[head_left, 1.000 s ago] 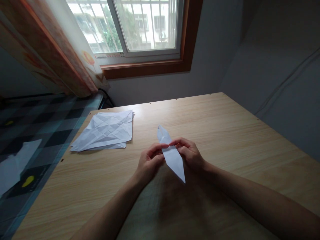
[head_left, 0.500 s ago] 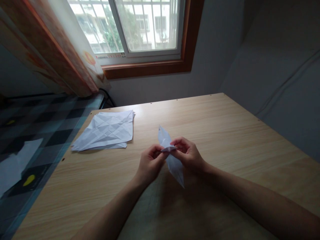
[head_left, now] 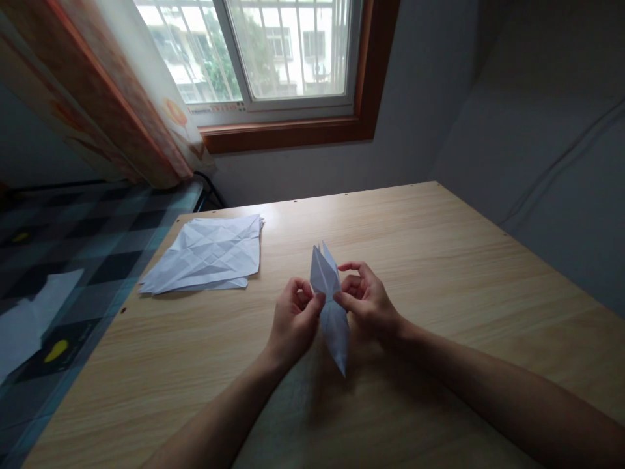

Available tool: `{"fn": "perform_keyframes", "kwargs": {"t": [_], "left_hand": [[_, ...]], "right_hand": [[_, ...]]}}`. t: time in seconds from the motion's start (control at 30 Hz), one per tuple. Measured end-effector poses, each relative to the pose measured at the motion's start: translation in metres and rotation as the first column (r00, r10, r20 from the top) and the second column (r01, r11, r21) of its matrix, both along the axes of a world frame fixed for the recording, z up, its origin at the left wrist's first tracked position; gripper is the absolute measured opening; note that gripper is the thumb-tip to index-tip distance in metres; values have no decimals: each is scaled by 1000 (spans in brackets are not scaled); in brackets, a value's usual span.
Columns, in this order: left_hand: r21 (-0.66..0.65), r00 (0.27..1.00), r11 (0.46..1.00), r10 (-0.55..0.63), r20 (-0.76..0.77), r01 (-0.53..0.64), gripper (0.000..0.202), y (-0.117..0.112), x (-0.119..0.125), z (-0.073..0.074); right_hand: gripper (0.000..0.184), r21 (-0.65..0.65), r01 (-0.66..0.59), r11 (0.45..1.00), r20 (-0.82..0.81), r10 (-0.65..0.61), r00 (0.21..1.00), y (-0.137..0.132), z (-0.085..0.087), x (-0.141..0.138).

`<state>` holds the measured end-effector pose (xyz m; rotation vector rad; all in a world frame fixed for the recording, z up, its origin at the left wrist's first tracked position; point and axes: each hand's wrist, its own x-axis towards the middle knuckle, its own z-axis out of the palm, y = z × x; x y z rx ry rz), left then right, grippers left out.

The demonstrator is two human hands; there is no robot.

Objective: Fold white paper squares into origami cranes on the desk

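Observation:
I hold a folded white paper piece [head_left: 332, 306], long and pointed at both ends, above the wooden table [head_left: 439, 273]. My left hand [head_left: 293, 322] pinches its left side near the middle. My right hand [head_left: 366, 299] pinches its right side, fingers curled. The paper stands nearly upright on edge, its upper tip split into two flaps and its lower tip pointing towards me.
A stack of creased white paper sheets [head_left: 208, 254] lies on the table at the left. Left of the table is a checked bedcover [head_left: 63, 260] with another white sheet [head_left: 29, 312]. A curtain [head_left: 117, 91] and a window [head_left: 273, 52] are behind; a wall is on the right.
The paper piece has turned from lying flat and slanted to standing more upright between my hands. Both hands shifted their pinch slightly and stayed near the table's middle.

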<state>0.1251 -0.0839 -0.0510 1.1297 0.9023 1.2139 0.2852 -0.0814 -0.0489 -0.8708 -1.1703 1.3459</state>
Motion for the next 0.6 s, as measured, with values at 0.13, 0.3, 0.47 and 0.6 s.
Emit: {"fn": "perform_keyframes", "kwargs": {"t": [0.13,0.3,0.47,0.6], "left_hand": [[86,980,993,95,-176,-81,25,-3,1,0],[109,936,989,126,-328,-95,30,-5,2,8],[110,957,993,64,-283,-33,33,-7,1,13],[60,990,998,22,-137,-14,28,-4,-3,9]], "right_hand": [[45,-7,28,1000,24,-27,999,1,0,0],[32,86,93,992,148,-106,983,-3,-4,0],[26,427,-6,904,400,-183,898,-12,4,1],[32,607,-131,784,422,-178,889,-14,10,2]]}}
